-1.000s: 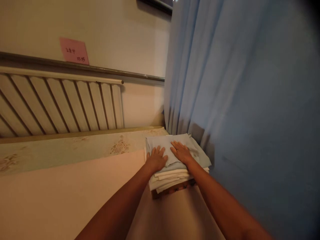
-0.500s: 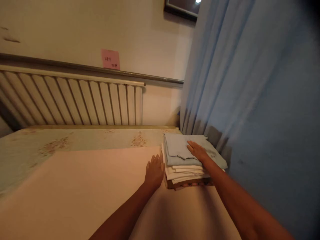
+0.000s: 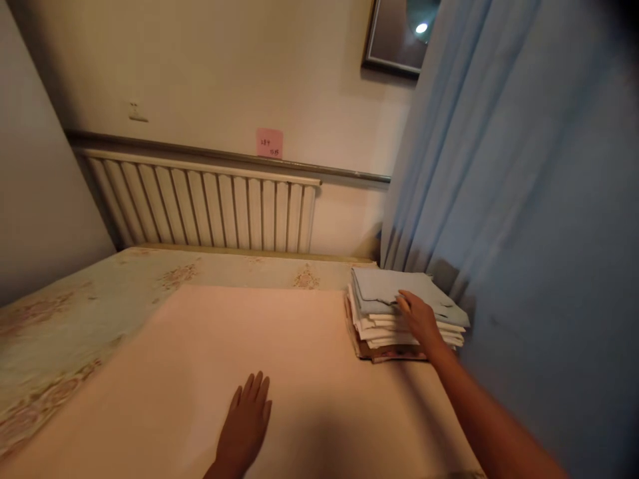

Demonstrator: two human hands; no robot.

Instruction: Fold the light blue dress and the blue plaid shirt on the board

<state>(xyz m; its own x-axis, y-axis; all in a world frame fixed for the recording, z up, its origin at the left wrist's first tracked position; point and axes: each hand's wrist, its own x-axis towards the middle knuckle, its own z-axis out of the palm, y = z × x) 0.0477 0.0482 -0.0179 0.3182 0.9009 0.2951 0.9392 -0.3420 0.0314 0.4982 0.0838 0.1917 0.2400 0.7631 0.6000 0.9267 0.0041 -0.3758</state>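
Observation:
A stack of folded cloths (image 3: 367, 319) lies at the right, pale blue-grey on top, white layers below and a brown, patterned piece at the bottom. My right hand (image 3: 422, 322) is at the front edge of the top blue-grey cloth (image 3: 389, 285), fingers loosely bent and apart, with nothing visible in them. Whether it presses on the cloth I cannot tell. My left hand (image 3: 244, 422) is open, fingers stretched out, over the plain pinkish board or sheet (image 3: 200, 352), well to the left of the stack.
Under the pinkish surface lies a floral bed cover (image 3: 100, 299). Along the back wall runs a white radiator (image 3: 219, 206) below a rail with a pink note (image 3: 269, 143). A blue curtain (image 3: 524, 199) hangs close behind the stack. A framed picture (image 3: 394, 40) hangs above.
My left hand has moved away from the stack's left side, toward me and leftward. My right hand has drawn back from the cloth's top to its front edge. The view has shifted left.

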